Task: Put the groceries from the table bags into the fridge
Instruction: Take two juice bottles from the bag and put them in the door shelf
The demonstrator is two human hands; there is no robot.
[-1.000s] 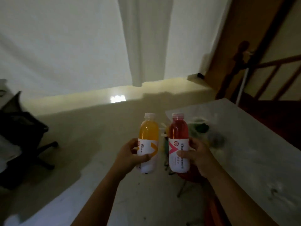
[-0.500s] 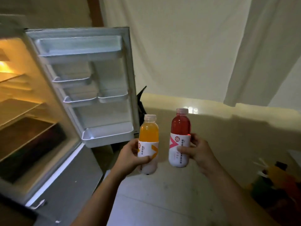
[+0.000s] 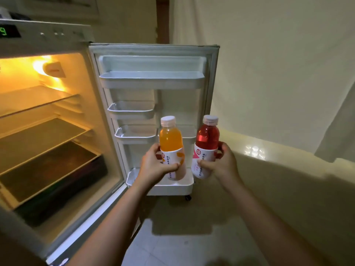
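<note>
My left hand [image 3: 155, 166] grips an orange drink bottle [image 3: 171, 139] with a white cap and white label, held upright. My right hand [image 3: 221, 164] grips a red drink bottle [image 3: 207, 135] of the same kind, also upright. Both bottles hang in front of the open fridge door [image 3: 153, 50], just above its bottom door shelf [image 3: 174, 186]. The fridge [image 3: 48, 45] stands open at the left, lit inside, with bare glass shelves [image 3: 44, 104] and a dark drawer [image 3: 63, 179] at the bottom.
The door carries a wide upper shelf [image 3: 151, 78] and two small bins [image 3: 132, 110], all without items. A pale wall with a curtain [image 3: 338, 121] runs along the right. Light floor tiles [image 3: 172, 250] lie below my arms.
My view has turned from the table to the fridge. Both bottles, still in my hands, have come close to the open door's lower shelf.
</note>
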